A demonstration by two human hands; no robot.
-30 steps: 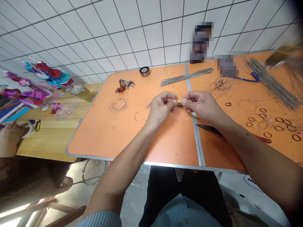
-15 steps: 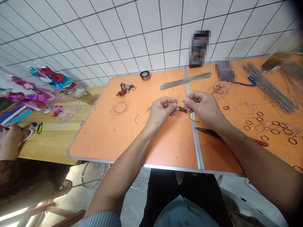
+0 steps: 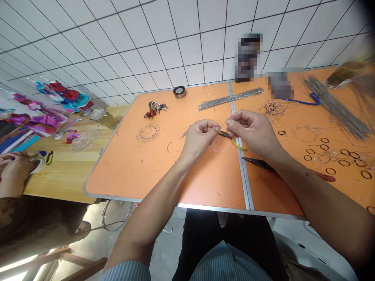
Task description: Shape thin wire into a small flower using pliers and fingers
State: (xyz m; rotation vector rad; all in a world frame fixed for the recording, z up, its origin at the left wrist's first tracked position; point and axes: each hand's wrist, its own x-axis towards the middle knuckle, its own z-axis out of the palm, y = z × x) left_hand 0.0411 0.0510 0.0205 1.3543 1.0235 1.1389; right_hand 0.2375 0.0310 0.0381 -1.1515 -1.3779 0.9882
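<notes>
My left hand [image 3: 199, 137] and my right hand [image 3: 253, 131] meet over the middle of the orange table [image 3: 164, 168]. Both pinch a thin, barely visible wire [image 3: 225, 122] between thumb and forefinger, fingers curled. Just under the hands lies a tool with yellow handles [image 3: 238, 145]. A dark pair of pliers with red grips [image 3: 263, 165] rests on the table beneath my right forearm.
A wire flower shape [image 3: 147, 132], a keyring [image 3: 154, 109] and a tape roll [image 3: 179, 91] lie to the left and behind. Bundles of straight wire [image 3: 231, 99] and several dark rings [image 3: 325, 147] lie to the right. Another person's hand [image 3: 13, 168] is at a wooden table on the left.
Both hands have stayed together over the table centre, turning the wire slightly; the small loop seen above the fingers earlier has dropped out of sight. The camera view has shifted a little.
</notes>
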